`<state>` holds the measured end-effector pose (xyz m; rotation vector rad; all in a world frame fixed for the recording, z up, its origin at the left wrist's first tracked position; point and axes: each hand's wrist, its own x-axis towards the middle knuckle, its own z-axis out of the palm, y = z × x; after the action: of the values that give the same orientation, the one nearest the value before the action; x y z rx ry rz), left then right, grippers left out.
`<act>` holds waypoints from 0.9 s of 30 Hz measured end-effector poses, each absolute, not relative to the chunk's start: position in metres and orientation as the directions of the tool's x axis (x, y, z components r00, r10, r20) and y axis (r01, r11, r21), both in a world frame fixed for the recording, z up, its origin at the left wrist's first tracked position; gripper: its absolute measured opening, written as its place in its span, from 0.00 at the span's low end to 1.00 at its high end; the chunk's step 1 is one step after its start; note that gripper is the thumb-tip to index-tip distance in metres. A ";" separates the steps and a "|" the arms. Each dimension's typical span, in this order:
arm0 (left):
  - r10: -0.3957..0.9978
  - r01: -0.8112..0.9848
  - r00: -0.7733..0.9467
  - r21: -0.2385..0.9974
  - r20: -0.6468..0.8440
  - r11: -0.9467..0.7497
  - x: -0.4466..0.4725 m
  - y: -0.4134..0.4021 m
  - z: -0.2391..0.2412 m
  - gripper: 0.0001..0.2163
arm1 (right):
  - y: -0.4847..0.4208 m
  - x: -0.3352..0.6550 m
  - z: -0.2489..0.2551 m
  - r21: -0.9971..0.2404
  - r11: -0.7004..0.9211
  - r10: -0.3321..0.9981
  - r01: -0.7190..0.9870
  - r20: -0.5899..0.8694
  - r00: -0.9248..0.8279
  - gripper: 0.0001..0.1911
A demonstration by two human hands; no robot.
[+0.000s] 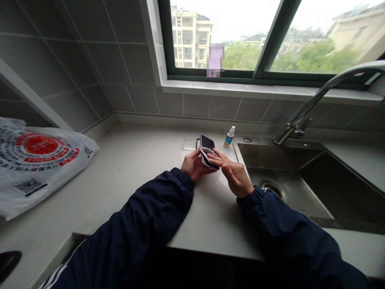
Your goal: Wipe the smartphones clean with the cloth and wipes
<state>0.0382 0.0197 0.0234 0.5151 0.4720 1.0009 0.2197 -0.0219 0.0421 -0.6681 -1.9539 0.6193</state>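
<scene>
Phone (207,143) gripped in L hand (193,164) — R fingers (217,160) flat across lower edge.

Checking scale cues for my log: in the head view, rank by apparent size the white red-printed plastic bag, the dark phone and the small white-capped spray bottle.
1. The white red-printed plastic bag, largest, though nearest the camera.
2. The dark phone in the left hand.
3. The small white-capped spray bottle.

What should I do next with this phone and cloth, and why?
Probably slide the right hand with the white cloth up the phone toward its top end. The left hand grips the phone, and the cloth covers only its lower part; the dark upper part is bare.
</scene>
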 end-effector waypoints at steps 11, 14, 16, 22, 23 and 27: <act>0.914 -0.659 0.403 0.678 -0.049 0.327 0.038 0.016 0.030 0.16 | -0.021 0.212 0.039 -0.514 0.751 0.621 0.414 0.763 -0.181 0.17; 0.916 -0.654 0.400 0.693 -0.022 0.302 0.038 0.016 0.030 0.16 | -0.021 0.213 0.037 -0.525 0.719 0.643 0.455 0.752 -0.148 0.15; 0.923 -0.659 0.385 0.699 -0.003 0.277 0.039 0.017 0.030 0.16 | -0.022 0.214 0.038 -0.550 0.690 0.674 0.471 0.725 -0.142 0.13; 0.951 -0.690 0.308 0.683 -0.024 0.240 0.038 0.018 0.032 0.16 | -0.026 0.212 0.042 -0.615 0.636 0.725 0.465 0.683 -0.088 0.11; 0.954 -0.692 0.298 0.683 -0.024 0.234 0.038 0.018 0.032 0.15 | -0.027 0.212 0.043 -0.619 0.642 0.723 0.453 0.685 -0.089 0.12; 0.950 -0.664 0.311 0.719 0.017 0.204 0.037 0.019 0.029 0.17 | -0.031 0.212 0.049 -0.601 0.708 0.692 0.371 0.694 -0.198 0.15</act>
<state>0.0371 0.0195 0.0292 0.7032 0.4889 1.1895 0.2123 -0.0313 0.0487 -0.8375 -1.8135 0.3635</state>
